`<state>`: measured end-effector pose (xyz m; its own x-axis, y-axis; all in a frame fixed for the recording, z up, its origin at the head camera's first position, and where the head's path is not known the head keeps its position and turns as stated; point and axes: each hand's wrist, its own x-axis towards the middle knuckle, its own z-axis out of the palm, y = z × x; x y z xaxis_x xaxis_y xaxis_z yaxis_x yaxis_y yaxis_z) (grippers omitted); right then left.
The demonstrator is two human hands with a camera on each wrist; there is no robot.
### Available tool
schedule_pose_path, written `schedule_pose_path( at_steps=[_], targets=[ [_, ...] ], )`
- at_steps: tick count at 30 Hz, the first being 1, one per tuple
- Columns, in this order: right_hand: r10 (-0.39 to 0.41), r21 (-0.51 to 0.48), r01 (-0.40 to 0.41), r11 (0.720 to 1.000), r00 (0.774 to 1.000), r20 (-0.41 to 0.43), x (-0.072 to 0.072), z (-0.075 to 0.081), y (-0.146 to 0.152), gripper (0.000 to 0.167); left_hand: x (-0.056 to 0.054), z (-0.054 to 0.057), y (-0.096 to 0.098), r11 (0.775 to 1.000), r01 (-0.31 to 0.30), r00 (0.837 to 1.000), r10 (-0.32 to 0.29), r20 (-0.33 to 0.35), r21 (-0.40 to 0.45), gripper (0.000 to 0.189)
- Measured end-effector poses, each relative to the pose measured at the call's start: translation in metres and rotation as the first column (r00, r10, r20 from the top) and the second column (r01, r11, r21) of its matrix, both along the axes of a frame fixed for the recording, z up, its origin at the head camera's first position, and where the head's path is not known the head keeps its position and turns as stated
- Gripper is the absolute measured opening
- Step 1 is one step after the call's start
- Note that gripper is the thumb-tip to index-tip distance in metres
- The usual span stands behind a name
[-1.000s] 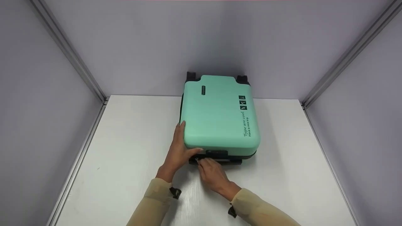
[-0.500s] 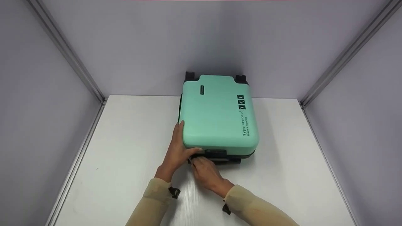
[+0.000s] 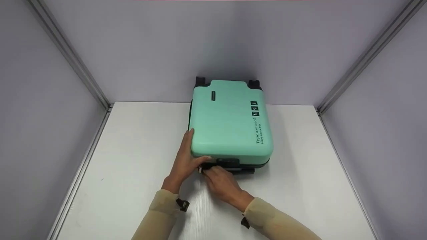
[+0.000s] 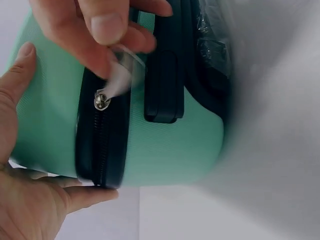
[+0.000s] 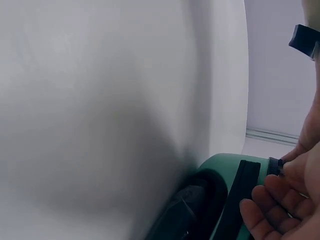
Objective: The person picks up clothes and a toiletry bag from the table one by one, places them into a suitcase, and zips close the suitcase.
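A mint-green hard-shell suitcase lies flat, its wheels toward the back wall. My left hand rests on its near left corner, fingers along the side and thumb on the front edge. In the left wrist view, a metal zipper slider sits on the black zipper band, with a pale, blurred pull tab on it. My right hand pinches that tab between thumb and fingers. Just beside them is the black carry handle.
The suitcase stands on a white tabletop. A grey wall rises close behind the wheels, with side panels left and right. Below the near end shows the black trolley handle, part of it wrapped in clear plastic in the left wrist view.
My right hand has shifted left along the zipper, toward the left corner, then slightly back. My left hand keeps its place on the corner. The whole scene has drifted a little left.
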<state>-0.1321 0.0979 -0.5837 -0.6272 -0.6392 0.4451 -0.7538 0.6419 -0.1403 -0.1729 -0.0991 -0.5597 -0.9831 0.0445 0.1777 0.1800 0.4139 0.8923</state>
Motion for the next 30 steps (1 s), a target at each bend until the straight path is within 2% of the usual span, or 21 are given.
schedule_pose_path(
  at_steps=[3, 8, 11, 15, 17, 20, 24, 26, 30],
  targets=[
    [0.037, -0.039, -0.04, 0.998, 0.997, -0.07, 0.0, 0.007, 0.007, 0.024, 0.005, -0.006, -0.001, 0.999, -0.035, 0.999, 0.034, 0.006, 0.032, 0.121],
    [0.055, -0.181, -0.091, 0.979, 0.98, -0.192, -0.01, 0.029, 0.025, 0.018, 0.017, -0.02, 0.001, 0.991, -0.11, 0.994, 0.111, -0.014, 0.075, 0.112],
    [0.02, -0.253, -0.095, 0.963, 0.959, -0.284, -0.025, 0.046, 0.04, 0.015, 0.026, -0.026, 0.006, 0.985, -0.169, 0.986, 0.169, 0.001, 0.038, 0.102],
    [-0.079, -0.298, -0.027, 0.954, 0.938, -0.337, -0.051, 0.065, 0.063, 0.021, 0.037, -0.031, 0.015, 0.97, -0.24, 0.97, 0.241, 0.027, -0.031, 0.087],
    [-0.139, -0.3, 0.041, 0.953, 0.94, -0.312, -0.063, 0.071, 0.074, 0.029, 0.04, -0.034, 0.019, 0.961, -0.274, 0.961, 0.275, 0.029, -0.045, 0.079],
    [-0.246, -0.27, 0.185, 0.945, 0.945, -0.214, -0.075, 0.074, 0.087, 0.049, 0.042, -0.038, 0.024, 0.949, -0.308, 0.95, 0.311, 0.032, -0.066, 0.066],
    [-0.373, -0.134, 0.363, 0.922, 0.926, -0.062, -0.08, 0.074, 0.096, 0.071, 0.046, -0.044, 0.028, 0.942, -0.305, 0.949, 0.313, 0.034, -0.139, 0.057],
    [-0.407, -0.065, 0.406, 0.911, 0.913, -0.001, -0.08, 0.075, 0.097, 0.076, 0.048, -0.045, 0.028, 0.939, -0.302, 0.949, 0.312, 0.037, -0.167, 0.053],
    [-0.426, 0.007, 0.426, 0.905, 0.903, 0.061, -0.081, 0.076, 0.096, 0.073, 0.05, -0.047, 0.028, 0.934, -0.309, 0.947, 0.32, 0.033, -0.18, 0.043]
  ],
)
